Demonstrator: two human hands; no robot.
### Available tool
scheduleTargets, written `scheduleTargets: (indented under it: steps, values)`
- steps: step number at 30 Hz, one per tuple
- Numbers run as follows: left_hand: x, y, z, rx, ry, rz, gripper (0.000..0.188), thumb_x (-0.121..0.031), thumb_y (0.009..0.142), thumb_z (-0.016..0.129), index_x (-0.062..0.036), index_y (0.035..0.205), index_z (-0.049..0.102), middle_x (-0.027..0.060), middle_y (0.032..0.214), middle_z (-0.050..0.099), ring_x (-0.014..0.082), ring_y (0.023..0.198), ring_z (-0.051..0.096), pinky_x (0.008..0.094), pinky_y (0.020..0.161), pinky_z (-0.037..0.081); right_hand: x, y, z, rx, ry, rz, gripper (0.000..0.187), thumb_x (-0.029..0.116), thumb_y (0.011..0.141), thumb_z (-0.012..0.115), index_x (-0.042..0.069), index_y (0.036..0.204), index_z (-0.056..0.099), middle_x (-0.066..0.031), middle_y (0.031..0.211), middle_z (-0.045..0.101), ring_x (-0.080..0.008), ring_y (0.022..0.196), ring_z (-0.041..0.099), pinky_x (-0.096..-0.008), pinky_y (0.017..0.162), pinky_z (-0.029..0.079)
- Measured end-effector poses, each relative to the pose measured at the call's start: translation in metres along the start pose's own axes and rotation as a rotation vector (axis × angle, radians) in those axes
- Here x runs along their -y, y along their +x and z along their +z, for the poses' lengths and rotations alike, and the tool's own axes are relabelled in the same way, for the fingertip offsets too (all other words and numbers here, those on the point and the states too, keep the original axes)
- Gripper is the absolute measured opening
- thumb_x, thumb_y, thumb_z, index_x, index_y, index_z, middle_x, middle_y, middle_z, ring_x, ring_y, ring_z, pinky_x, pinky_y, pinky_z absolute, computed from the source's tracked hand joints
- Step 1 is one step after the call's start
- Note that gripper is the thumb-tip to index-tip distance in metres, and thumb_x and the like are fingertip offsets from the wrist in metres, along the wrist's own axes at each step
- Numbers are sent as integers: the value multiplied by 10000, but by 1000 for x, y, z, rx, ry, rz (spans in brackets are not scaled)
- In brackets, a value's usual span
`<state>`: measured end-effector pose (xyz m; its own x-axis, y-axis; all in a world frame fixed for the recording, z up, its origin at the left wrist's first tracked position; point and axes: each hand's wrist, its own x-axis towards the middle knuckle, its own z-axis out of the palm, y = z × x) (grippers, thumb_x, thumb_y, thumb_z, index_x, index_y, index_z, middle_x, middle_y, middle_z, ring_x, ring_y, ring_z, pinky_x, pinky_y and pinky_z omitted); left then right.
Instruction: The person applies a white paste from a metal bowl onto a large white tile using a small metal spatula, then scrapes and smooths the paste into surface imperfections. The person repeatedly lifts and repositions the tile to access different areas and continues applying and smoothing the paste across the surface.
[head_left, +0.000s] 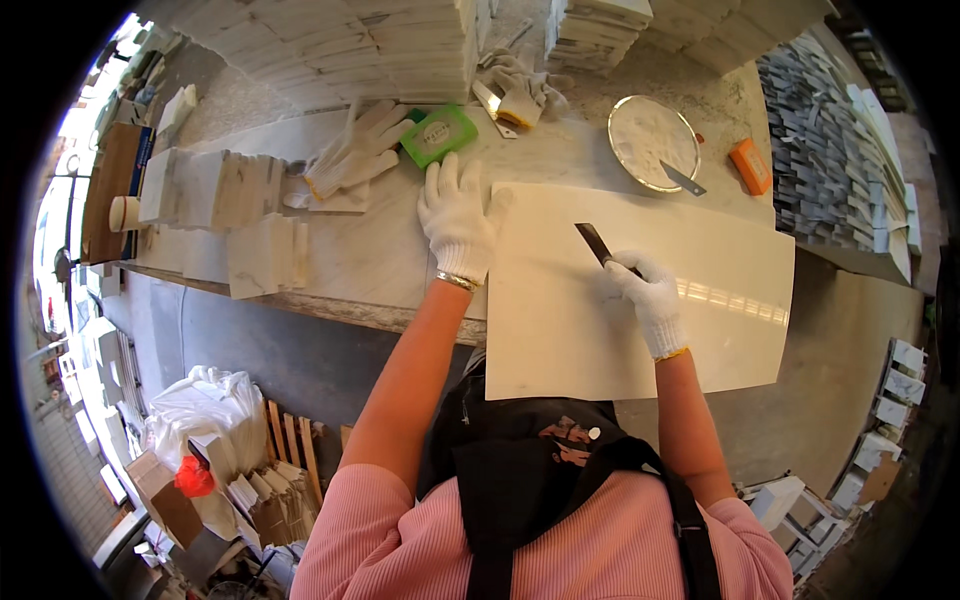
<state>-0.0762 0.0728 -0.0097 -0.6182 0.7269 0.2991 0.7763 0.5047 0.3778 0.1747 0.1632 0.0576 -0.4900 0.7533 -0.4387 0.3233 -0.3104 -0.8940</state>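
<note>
A large glossy cream-white slab [550, 330] lies in front of me, its near edge reaching my apron. My left hand [460, 215], in a white knit glove, rests flat with fingers outstretched at the slab's left edge. Its fingertips come close to a green box-shaped block [438, 137]. In my gloved right hand [648, 292] is a dark, flat scraper-like blade [592, 242], gripped at its lower end and slanting up to the left above the slab. Past the slab's far edge stands a round, metal-rimmed dish of whitish powder [650, 135], with a putty knife [683, 179] lying across its rim.
An orange block [749, 167] sits right of the dish. Spare white gloves [350, 160] and marble-patterned tiles [225, 190] lie at left. Tall tile stacks [350, 50] line the back. Dark narrow strips [825, 150] are piled at far right. Cartons [165, 495] stand on the floor at lower left.
</note>
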Motion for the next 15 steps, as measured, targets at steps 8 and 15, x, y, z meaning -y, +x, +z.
scheduleTargets:
  steps: [8,15]
  values:
    - [8,-12,-16,78,-44,102,415,-358,876,675,-171,1246,679,191,1478,467,403,1364,411,543,1098,339,9,2,15,-32,-349,-81,178,173,890,702,28,992,710,-67,842,683,-145,765,644,-284,698,511]
    - [16,-30,-28,63,-165,125,377,-350,874,660,-204,1219,701,210,1450,486,402,1349,428,535,1082,350,20,11,32,-21,-850,-305,167,255,854,702,88,867,699,-109,870,687,-278,798,659,-379,707,517]
